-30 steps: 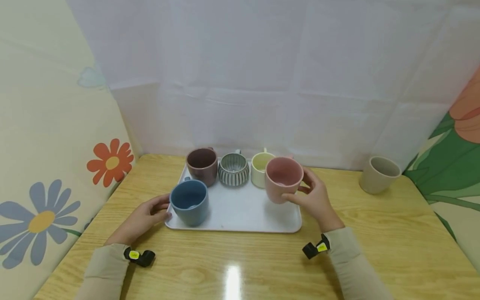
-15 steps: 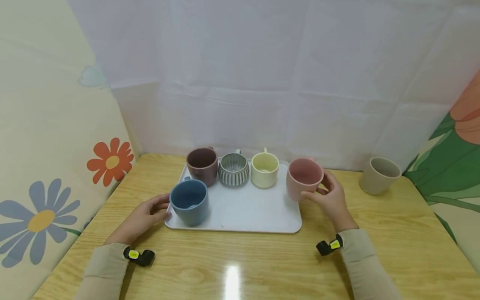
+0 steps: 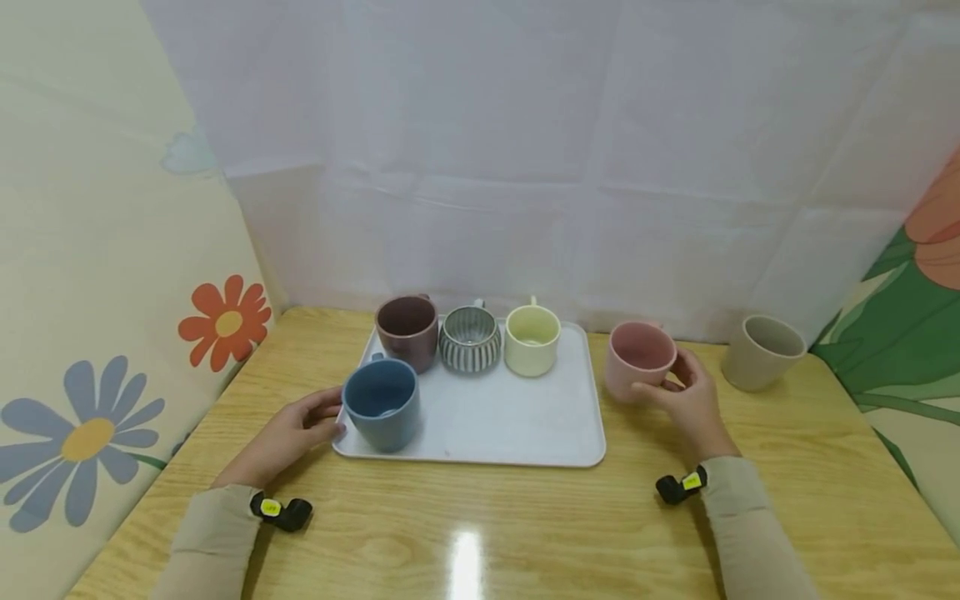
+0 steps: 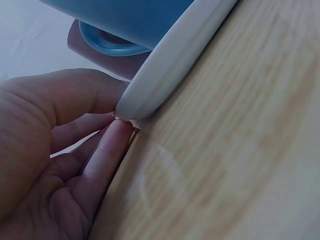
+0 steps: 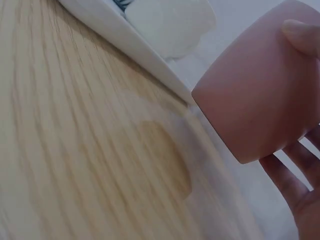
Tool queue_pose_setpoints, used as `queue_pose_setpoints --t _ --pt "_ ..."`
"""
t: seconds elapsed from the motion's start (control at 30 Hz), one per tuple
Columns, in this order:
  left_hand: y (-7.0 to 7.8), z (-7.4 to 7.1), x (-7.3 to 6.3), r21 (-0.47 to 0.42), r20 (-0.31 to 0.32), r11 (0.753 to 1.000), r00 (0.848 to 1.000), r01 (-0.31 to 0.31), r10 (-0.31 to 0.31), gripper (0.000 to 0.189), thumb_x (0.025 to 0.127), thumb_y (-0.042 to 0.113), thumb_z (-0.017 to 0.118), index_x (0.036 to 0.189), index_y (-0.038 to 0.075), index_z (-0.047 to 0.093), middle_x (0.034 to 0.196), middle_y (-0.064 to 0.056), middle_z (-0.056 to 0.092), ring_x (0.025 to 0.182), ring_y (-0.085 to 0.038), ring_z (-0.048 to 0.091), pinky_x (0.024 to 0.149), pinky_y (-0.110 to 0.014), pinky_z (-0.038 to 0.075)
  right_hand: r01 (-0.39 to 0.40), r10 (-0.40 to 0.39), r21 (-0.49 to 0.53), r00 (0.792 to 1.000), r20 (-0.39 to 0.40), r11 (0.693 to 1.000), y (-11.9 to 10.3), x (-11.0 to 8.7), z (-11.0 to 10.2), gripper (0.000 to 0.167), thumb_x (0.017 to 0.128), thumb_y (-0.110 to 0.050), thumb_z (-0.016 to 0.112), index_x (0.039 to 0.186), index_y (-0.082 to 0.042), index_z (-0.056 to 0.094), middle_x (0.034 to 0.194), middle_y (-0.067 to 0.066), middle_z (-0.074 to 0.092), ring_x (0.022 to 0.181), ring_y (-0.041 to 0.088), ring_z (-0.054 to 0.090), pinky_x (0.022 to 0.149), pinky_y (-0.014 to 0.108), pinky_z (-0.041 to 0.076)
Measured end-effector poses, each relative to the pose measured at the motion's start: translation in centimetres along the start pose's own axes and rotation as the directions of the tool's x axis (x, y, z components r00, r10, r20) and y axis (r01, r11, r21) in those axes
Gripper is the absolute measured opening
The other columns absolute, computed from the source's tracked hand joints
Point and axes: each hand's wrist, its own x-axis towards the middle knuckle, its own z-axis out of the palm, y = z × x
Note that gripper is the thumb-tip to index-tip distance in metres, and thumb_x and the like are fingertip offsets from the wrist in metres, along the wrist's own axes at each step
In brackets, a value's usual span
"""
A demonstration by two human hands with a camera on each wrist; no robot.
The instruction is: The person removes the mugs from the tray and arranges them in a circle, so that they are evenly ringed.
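Note:
My right hand (image 3: 686, 404) grips a pink mug (image 3: 626, 373) between thumb and fingers, just right of the tray. The right wrist view has the pink mug (image 5: 255, 95) tilted and raised off the wood. At the left, my left hand (image 3: 292, 433) holds the rim of the white tray (image 3: 487, 433), its fingertips against the edge in the left wrist view. On the tray a blue mug (image 3: 384, 417) stands nearest that hand. Behind it, in a row, are a dark purple mug (image 3: 408, 333), a grey striped cup (image 3: 470, 346) and a pale yellow mug (image 3: 531, 346).
A beige cup (image 3: 757, 358) stands on the wooden table (image 3: 540, 533) at the back right, close to the right hand. White cloth (image 3: 525, 167) hangs behind the table, and flowered cloth flanks both sides.
My right hand has carried the pink mug rightward from above the tray to beyond its right edge, uncovering the yellow mug. My left hand has stayed at the tray's rim.

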Motion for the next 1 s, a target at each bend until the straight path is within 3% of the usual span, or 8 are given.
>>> queue_pose_setpoints --t 0.13,0.27,0.37,0.53,0.67,0.87,1.0 --pt "-0.1 -0.1 0.1 -0.008 0.005 1.0 1.0 0.007 -0.007 0.068 0.1 0.027 0.067 0.155 0.002 0.037 0.146 -0.021 0.053 0.131 -0.036 0.053 0.092 -0.013 0.043 -0.026 0.026 0.018 0.999 -0.035 1.0 0.3 0.1 -0.6 0.082 0.08 -0.008 0.087 0.15 -0.003 0.044 0.144 0.014 0.051 0.126 0.011 0.049 0.092 0.015 0.048" --pt "-0.1 -0.1 0.1 -0.002 0.005 1.0 1.0 0.019 -0.019 0.068 0.1 0.028 0.067 0.156 0.003 0.037 0.147 -0.019 0.053 0.131 -0.034 0.053 0.102 -0.032 0.046 -0.061 0.061 0.001 0.995 -0.074 0.998 0.8 0.3 -1.2 0.083 0.082 -0.011 0.086 0.152 -0.006 0.043 0.145 0.014 0.05 0.128 0.013 0.048 0.092 0.014 0.047" --pt "-0.1 0.0 0.0 -0.003 0.005 1.0 1.0 0.023 -0.023 0.069 0.1 0.028 0.066 0.156 0.004 0.036 0.147 -0.018 0.053 0.132 -0.034 0.052 0.107 -0.049 0.043 -0.101 0.101 0.003 0.99 -0.101 0.995 1.1 0.4 -1.6 0.084 0.082 -0.013 0.087 0.153 -0.008 0.042 0.147 0.015 0.049 0.129 0.015 0.048 0.093 0.014 0.046" --pt "0.1 0.0 -0.2 -0.001 0.004 1.0 1.0 0.022 -0.022 0.07 0.1 0.03 0.066 0.157 0.004 0.035 0.148 -0.018 0.052 0.133 -0.035 0.052 0.109 -0.055 0.039 -0.146 0.149 0.029 0.98 -0.129 0.989 1.4 0.5 -2.2 0.086 0.083 -0.012 0.086 0.155 -0.008 0.04 0.15 0.015 0.047 0.129 0.015 0.048 0.095 0.014 0.045" --pt "0.2 0.0 -0.3 0.008 -0.002 1.0 1.0 0.018 -0.018 0.069 0.1 0.03 0.067 0.156 0.003 0.037 0.146 -0.018 0.053 0.131 -0.035 0.053 0.108 -0.051 0.042 -0.158 0.164 0.054 0.976 -0.144 0.986 1.7 0.6 -2.7 0.085 0.084 -0.01 0.085 0.155 -0.009 0.039 0.151 0.015 0.046 0.128 0.014 0.048 0.094 0.013 0.045" --pt "0.1 0.0 -0.1 -0.013 -0.005 1.0 1.0 0.006 -0.006 0.068 0.099 0.026 0.069 0.154 0.002 0.039 0.145 -0.02 0.054 0.13 -0.036 0.054 0.096 -0.018 0.045 -0.147 0.16 0.086 0.973 -0.167 0.985 2.1 0.7 -3.5 0.081 0.085 -0.007 0.083 0.154 -0.009 0.041 0.145 0.008 0.05 0.124 0.011 0.05 0.093 0.011 0.044" --pt "-0.1 0.0 -0.2 -0.027 -0.006 1.0 1.0 0.006 -0.006 0.068 0.098 0.024 0.069 0.154 0.001 0.039 0.145 -0.021 0.053 0.13 -0.037 0.053 0.091 -0.011 0.042 -0.136 0.152 0.101 0.973 -0.174 0.986 2.3 0.7 -4.0 0.078 0.085 -0.006 0.082 0.152 -0.009 0.043 0.141 0.004 0.052 0.121 0.008 0.05 0.092 0.011 0.043"
